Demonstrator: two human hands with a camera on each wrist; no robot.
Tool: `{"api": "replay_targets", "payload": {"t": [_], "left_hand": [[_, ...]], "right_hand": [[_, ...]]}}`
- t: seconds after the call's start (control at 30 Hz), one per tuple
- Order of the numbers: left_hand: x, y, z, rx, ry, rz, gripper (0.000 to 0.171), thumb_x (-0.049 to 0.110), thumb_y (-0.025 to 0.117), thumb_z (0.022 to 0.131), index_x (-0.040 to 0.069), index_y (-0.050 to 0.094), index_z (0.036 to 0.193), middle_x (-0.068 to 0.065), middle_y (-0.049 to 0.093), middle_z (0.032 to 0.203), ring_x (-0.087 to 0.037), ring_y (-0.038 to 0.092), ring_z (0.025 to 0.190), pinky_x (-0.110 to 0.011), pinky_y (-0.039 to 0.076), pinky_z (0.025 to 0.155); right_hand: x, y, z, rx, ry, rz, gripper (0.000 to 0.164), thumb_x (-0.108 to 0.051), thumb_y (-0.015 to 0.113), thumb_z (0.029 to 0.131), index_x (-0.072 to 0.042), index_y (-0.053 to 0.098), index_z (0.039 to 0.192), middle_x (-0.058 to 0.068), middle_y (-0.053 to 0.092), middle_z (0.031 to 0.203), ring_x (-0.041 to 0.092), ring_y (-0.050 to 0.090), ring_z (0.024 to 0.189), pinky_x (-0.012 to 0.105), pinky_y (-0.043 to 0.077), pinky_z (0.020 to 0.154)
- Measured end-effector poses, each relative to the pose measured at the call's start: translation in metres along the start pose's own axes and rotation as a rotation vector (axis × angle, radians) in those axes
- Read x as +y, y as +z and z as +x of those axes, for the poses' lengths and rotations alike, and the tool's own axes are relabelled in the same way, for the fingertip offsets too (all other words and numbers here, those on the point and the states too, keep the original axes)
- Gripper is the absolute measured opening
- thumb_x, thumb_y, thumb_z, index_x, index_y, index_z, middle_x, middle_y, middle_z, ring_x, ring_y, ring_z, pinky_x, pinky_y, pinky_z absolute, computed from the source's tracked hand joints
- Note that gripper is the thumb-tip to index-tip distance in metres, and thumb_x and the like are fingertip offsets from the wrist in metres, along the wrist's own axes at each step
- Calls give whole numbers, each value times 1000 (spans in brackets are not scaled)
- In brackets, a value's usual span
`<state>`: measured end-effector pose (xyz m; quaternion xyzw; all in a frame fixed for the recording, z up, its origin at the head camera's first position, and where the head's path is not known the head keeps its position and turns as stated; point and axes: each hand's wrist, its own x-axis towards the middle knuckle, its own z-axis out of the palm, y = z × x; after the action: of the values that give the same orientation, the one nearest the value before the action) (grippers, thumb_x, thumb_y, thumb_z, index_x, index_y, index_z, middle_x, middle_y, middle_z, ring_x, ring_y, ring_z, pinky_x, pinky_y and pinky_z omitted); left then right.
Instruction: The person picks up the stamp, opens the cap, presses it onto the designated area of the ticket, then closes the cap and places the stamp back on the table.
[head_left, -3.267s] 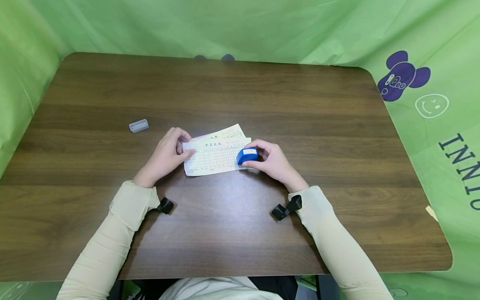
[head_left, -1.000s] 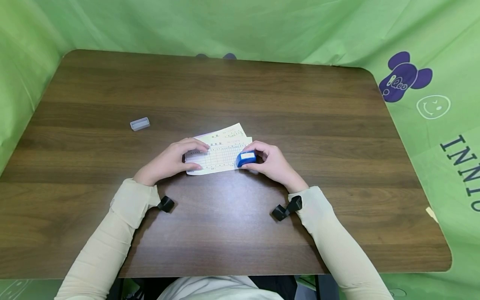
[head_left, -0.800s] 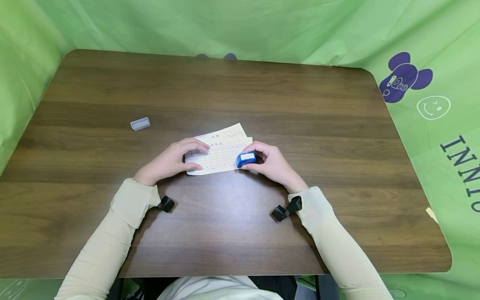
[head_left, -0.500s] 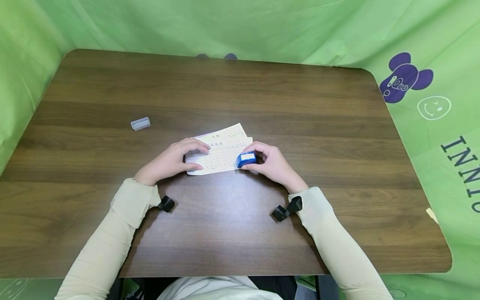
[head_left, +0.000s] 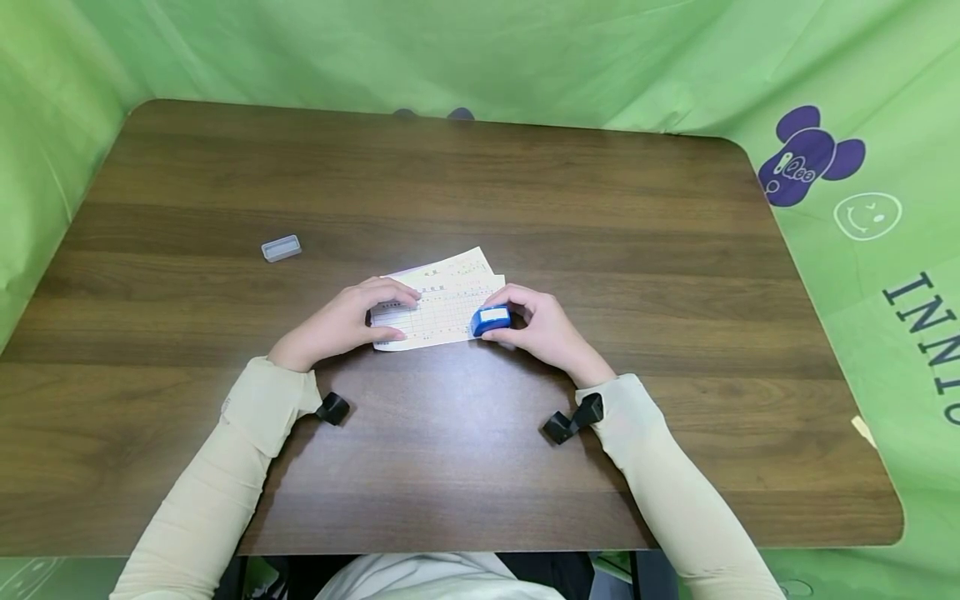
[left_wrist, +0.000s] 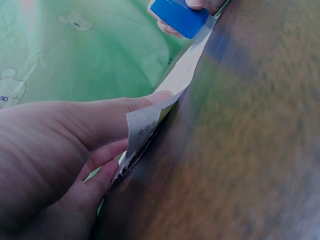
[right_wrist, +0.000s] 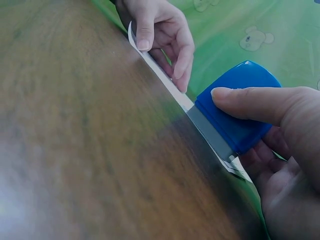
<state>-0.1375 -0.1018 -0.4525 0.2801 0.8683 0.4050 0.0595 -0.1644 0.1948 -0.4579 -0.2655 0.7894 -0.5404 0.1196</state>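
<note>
My right hand [head_left: 536, 325] pinches a blue stamp [head_left: 491, 321] between thumb and fingers at the right end of a printed form [head_left: 442, 312]. In the right wrist view, the grey lower part [right_wrist: 212, 131] of the stamp meets the paper. My left hand [head_left: 341, 321] rests on the left part of the form, thumb and fingers spread apart and fairly straight. The left wrist view shows the thumb pressing the form, whose near corner [left_wrist: 142, 127] curls up. A second printed slip [head_left: 457, 265] sticks out behind the form. The stamp's underside is hidden.
A small translucent cap [head_left: 281, 248] lies on the brown wooden table [head_left: 480, 192], left of and beyond the papers. Green cloth [head_left: 525, 58] surrounds the table's back and sides. A black camera [head_left: 332, 409] sits at each sleeve cuff.
Since the oldest frame, my left hand has slid rightward from the form's left edge and spread over it. The stamp has come slightly nearer to me. Over the last second, hardly anything moves.
</note>
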Motion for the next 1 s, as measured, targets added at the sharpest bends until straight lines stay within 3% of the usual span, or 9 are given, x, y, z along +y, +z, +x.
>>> {"api": "replay_targets", "payload": {"t": [1.0], "left_hand": [[7, 2, 1, 24, 25, 24, 39, 10, 80, 78, 6, 66, 114, -9, 64, 127, -28, 49, 125, -42, 36, 107]], "right_hand": [[2, -6, -2, -22, 25, -34, 27, -1, 79, 77, 0, 66, 100, 12, 66, 98, 11, 58, 88, 15, 47, 82]]}}
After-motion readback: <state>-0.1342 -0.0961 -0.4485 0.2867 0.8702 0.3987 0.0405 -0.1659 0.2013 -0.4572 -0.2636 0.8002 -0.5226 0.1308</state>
